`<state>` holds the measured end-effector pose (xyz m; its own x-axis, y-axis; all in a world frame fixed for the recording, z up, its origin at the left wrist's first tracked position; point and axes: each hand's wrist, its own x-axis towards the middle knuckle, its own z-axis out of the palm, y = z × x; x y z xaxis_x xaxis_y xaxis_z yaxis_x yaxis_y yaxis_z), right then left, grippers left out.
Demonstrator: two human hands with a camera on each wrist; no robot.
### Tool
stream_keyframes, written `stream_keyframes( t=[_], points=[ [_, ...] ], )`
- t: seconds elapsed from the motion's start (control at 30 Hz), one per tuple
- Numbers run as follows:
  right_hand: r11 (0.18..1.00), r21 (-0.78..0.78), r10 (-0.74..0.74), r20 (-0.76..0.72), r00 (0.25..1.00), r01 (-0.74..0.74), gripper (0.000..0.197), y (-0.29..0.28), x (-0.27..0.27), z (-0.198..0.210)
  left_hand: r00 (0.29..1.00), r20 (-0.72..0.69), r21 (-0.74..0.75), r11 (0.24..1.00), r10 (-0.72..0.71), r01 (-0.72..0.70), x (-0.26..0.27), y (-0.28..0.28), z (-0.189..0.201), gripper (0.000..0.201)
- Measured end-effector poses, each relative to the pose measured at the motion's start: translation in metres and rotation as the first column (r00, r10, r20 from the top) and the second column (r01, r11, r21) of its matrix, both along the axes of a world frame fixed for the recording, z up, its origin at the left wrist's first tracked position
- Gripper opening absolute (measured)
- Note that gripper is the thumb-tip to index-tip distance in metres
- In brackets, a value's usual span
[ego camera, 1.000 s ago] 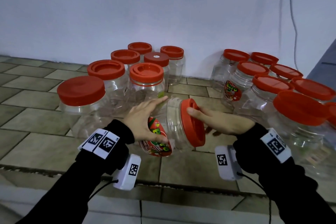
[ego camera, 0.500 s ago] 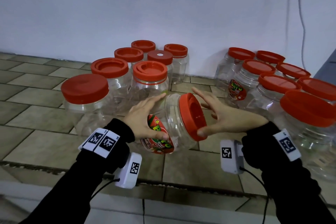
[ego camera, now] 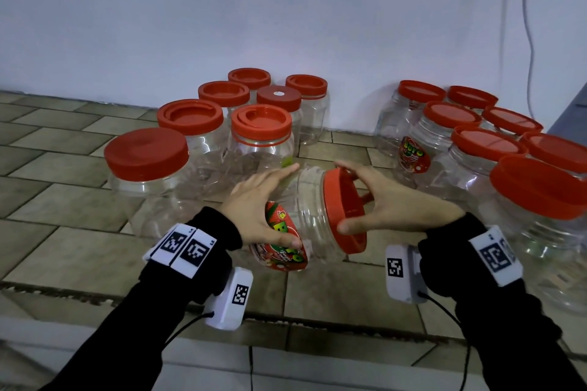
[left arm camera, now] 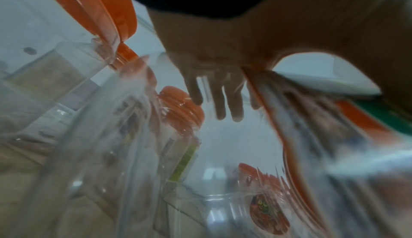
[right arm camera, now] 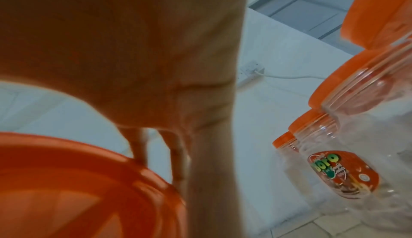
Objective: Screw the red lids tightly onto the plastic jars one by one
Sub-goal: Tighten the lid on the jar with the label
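Observation:
A clear plastic jar with a red and green label is held tilted on its side above the tiles, mouth to the right. My left hand grips its body, fingers over the top and thumb on the label. A red lid sits on the mouth. My right hand grips that lid's rim, fingers at the top edge and thumb at the lower edge. The right wrist view shows the lid close up under my right hand. The left wrist view is blurred, with my left hand against the jar.
Several lidded jars stand in a group at the left behind my hands. Another group of lidded jars crowds the right, one with a label. A white wall and a hanging cable lie behind. Brown tiles spread to the left.
Half a second ago my right hand was spread open just off the lid; now its fingers and thumb are back on the rim. The left hand keeps the jar tilted.

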<state>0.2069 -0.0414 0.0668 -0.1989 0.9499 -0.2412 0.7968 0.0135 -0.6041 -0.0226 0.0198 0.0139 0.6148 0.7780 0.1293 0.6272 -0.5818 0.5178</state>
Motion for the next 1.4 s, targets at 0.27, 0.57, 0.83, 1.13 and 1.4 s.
stream_keyframes(
  t=[0.27, 0.57, 0.83, 1.13, 1.4],
  points=[
    [0.996, -0.051, -0.070, -0.074, 0.995, 0.066, 0.108, 0.007, -0.003, -0.008, 0.998, 0.058, 0.034, 0.999, 0.016, -0.018, -0.004, -0.002, -0.007, 0.107],
    [0.975, 0.049, -0.218, 0.042, 0.975, 0.216, 0.104, 0.003, -0.033, 0.001, 0.986, 0.159, 0.019, 0.998, 0.058, -0.062, -0.011, -0.005, -0.010, 0.106],
    [0.969, 0.159, -0.100, -0.452, 0.886, 0.191, 0.079, 0.014, -0.040, -0.030, 0.809, 0.523, -0.253, 0.955, 0.267, -0.152, -0.037, 0.001, -0.039, 0.123],
    [0.950, 0.297, 0.044, -0.432, 0.901, 0.097, 0.089, 0.028, -0.083, -0.057, 0.748, 0.524, -0.251, 0.913, 0.407, -0.320, -0.064, 0.004, -0.056, 0.137],
    [0.919, 0.356, -0.028, -0.372, 0.928, 0.171, 0.065, 0.025, -0.051, -0.051, 0.822, 0.554, 0.173, 0.948, 0.131, -0.268, -0.060, -0.015, -0.001, 0.082]
  ],
)
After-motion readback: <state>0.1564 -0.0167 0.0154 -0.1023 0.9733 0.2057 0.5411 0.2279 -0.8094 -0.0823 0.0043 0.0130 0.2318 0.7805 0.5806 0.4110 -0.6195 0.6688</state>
